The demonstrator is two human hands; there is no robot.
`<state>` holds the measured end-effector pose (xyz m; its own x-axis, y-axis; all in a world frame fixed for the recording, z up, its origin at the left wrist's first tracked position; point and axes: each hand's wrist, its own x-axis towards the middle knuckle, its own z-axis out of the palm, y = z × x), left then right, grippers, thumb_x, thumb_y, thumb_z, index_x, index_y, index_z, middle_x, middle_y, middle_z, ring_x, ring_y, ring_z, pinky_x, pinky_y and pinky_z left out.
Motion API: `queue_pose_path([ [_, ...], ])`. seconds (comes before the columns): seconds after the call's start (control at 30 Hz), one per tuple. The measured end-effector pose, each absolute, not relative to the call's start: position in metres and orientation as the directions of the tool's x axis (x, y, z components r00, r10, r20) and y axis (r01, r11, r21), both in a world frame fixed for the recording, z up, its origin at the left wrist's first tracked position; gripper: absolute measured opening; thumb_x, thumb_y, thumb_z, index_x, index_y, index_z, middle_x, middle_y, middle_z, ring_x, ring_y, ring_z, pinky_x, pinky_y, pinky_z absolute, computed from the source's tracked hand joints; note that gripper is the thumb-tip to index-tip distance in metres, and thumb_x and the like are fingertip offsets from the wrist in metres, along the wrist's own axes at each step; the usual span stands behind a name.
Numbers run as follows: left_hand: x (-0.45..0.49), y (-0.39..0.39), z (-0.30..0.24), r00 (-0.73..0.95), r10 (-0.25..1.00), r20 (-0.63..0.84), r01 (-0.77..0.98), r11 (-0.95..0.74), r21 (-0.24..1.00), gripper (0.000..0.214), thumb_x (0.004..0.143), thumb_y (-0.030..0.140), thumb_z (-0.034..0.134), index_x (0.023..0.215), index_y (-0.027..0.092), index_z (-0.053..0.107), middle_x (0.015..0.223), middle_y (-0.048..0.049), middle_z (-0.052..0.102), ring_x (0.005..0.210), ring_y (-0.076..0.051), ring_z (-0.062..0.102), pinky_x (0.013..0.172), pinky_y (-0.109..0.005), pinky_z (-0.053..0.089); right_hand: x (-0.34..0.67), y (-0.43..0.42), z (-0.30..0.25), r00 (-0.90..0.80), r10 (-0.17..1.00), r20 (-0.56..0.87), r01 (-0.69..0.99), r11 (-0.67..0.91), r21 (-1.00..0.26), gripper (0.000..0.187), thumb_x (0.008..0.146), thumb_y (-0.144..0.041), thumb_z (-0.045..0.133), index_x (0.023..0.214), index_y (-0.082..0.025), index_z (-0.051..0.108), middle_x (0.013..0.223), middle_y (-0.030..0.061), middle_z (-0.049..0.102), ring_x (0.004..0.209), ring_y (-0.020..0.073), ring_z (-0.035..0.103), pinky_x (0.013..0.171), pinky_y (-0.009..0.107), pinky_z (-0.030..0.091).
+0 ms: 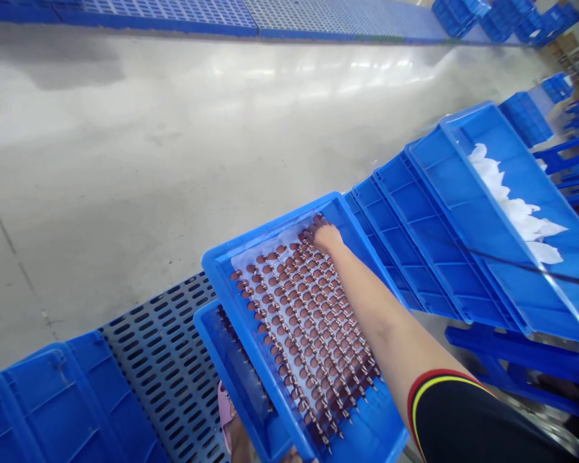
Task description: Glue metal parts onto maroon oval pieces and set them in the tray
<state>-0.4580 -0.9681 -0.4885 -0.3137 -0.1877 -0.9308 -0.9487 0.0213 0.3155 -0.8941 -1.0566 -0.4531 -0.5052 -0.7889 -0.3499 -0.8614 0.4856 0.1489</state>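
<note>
My right hand [324,236] reaches into the far corner of a shallow blue crate [270,231]. Its fingers are dark at the tips and curl down among small reddish-brown round parts with shiny metal pins [313,296]. Whether it pinches one of them is hidden. The parts lie in close rows over a white sheet [244,262]. At the bottom edge of the view, a few fingers of my left hand [296,456] show at the near left side of the crate, seemingly closed on it. Another blue crate [251,386] sits underneath, offset to the left.
Stacked blue crates [415,225] rise to the right, the nearest holding white sheets [511,199]. More crates [62,399] stand at lower left. Below is a slotted plastic pallet [174,347], with a foot in a pink sandal [224,411]. Pallets [174,16] line the far floor.
</note>
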Motion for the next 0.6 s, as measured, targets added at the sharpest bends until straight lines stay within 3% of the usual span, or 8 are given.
queue_pose_path([
  [0.6, -0.468, -0.943, -0.447, -0.355, -0.208, -0.912, -0.934, 0.129, 0.334, 0.026, 0.086, 0.034, 0.054, 0.108, 0.022, 0.059, 0.115, -0.0061, 0.059, 0.099, -0.021, 0.058, 0.082, -0.038, 0.05, -0.922, -1.072, -0.458, -0.565, -0.721, -0.401, -0.82, 0.542, 0.183, 0.03, 0.09, -0.037, 0.053, 0.111, -0.015, 0.056, 0.119, 0.0086, 0.054, 0.108, 0.0231, 0.053, 0.091, 0.046, 0.044],
])
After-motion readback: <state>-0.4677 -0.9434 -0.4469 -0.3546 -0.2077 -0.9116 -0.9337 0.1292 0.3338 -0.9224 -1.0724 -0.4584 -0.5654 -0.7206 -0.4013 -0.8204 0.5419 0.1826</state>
